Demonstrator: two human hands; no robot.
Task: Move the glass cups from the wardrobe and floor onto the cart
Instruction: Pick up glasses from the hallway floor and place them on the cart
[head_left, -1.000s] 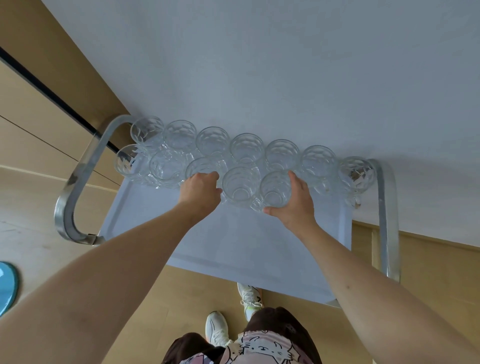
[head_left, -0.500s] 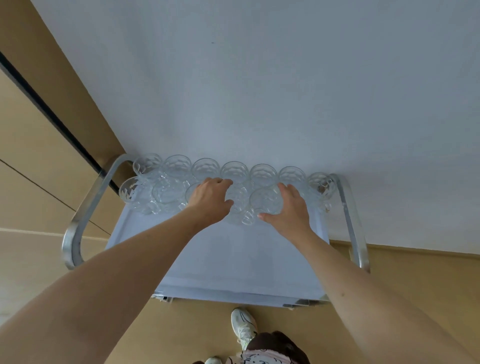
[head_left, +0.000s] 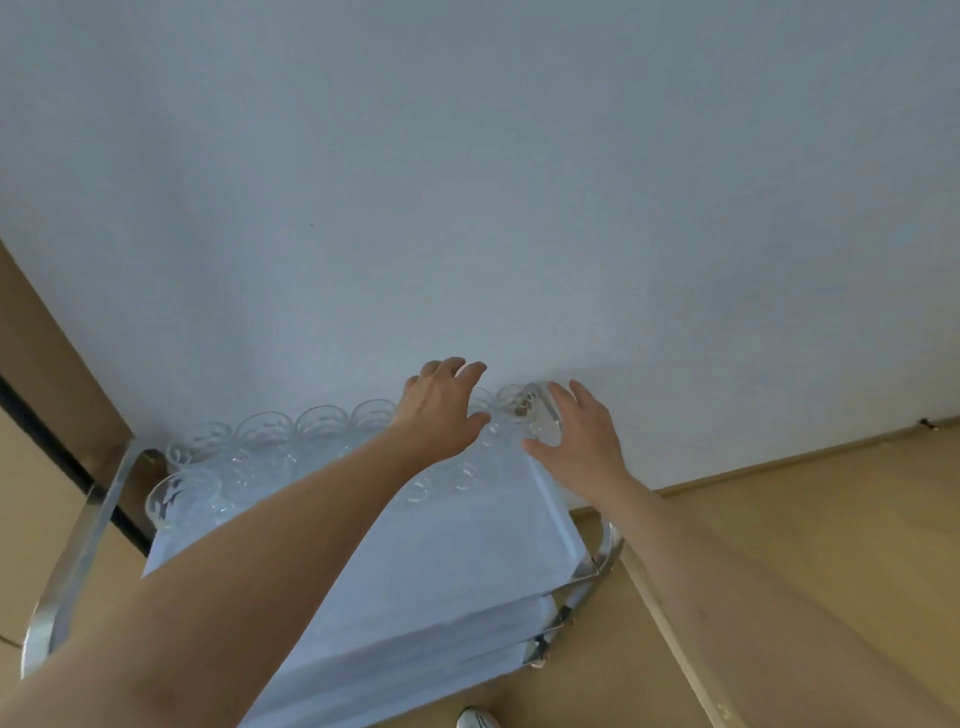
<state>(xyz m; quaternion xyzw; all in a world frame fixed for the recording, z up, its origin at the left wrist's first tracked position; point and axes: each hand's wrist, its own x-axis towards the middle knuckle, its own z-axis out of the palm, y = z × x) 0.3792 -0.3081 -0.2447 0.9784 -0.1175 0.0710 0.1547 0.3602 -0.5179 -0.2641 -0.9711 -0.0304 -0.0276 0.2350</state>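
Observation:
Several clear faceted glass cups (head_left: 265, 436) stand in two rows along the far edge of the cart's white top tray (head_left: 467, 545), close to the wall. My left hand (head_left: 441, 410) hovers above the right part of the rows, fingers relaxed and empty. My right hand (head_left: 582, 431) is spread open beside the cups at the tray's far right corner, holding nothing. My left forearm hides some of the front-row cups.
The cart has chrome side handles (head_left: 78, 556) and lower white shelves (head_left: 415, 660). A white wall (head_left: 467, 182) rises right behind it. Wood panels with a dark gap (head_left: 47, 431) stand at the left. Wooden floor (head_left: 805, 519) lies to the right; a white shoe (head_left: 478, 719) shows below.
Both hands have come off the front-row cups and lifted, shifting right. The view has tilted up and turned, so the cart now sits lower left in frame.

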